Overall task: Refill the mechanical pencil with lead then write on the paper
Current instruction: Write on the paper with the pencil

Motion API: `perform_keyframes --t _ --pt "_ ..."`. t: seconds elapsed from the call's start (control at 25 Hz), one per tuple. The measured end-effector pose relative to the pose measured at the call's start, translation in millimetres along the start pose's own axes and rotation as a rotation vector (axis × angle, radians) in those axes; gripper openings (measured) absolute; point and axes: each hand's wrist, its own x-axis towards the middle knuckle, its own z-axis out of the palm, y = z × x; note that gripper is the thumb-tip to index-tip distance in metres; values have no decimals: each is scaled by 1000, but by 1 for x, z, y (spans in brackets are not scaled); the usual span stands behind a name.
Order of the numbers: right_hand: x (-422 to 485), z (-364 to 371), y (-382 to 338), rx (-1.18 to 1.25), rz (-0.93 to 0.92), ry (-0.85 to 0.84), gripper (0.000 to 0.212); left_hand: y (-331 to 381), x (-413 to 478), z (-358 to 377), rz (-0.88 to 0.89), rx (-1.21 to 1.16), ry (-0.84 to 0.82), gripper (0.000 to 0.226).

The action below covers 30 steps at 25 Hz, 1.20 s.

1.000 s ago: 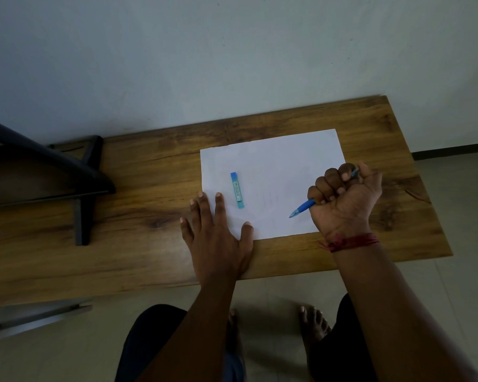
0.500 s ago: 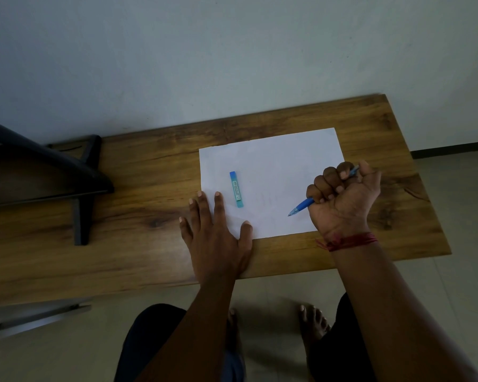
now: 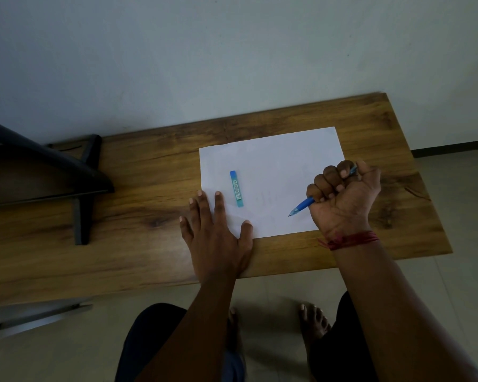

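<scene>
A white sheet of paper [image 3: 276, 172] lies on the wooden table [image 3: 138, 188]. On its left part rests a slim blue lead case [image 3: 236, 188], lengthwise, untouched. My right hand [image 3: 345, 197] grips a blue mechanical pencil [image 3: 301, 206] in a fist, the tip pointing down-left just above or on the paper's lower right area. My left hand [image 3: 215, 232] lies flat with straight fingers on the paper's near left corner and the table edge.
A dark metal frame [image 3: 78, 172] stands on the table's left part. A grey wall rises right behind the table. The table's near edge runs under my left palm; my knees and bare feet [image 3: 312, 323] are below it on the tiled floor.
Both hands and the pencil stay almost where they were; only the view shifts slightly.
</scene>
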Motion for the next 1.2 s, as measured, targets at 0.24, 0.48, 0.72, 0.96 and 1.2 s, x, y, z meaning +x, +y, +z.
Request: perform_keyframes --t 0.24,0.48,0.72,0.96,1.2 --pt "1 -2 1 5 9 -19 42 1 1 0 -3 -1 3 83" --pt "3 -2 1 12 17 -7 38 1 1 0 -4 1 10 83" --pt "3 -1 4 35 22 -10 41 1 1 3 -1 -1 15 82" --pt "2 1 4 47 13 -22 43 1 1 2 -3 -2 9 83" --pt "5 4 9 40 2 -9 46 2 2 2 -3 1 5 84"
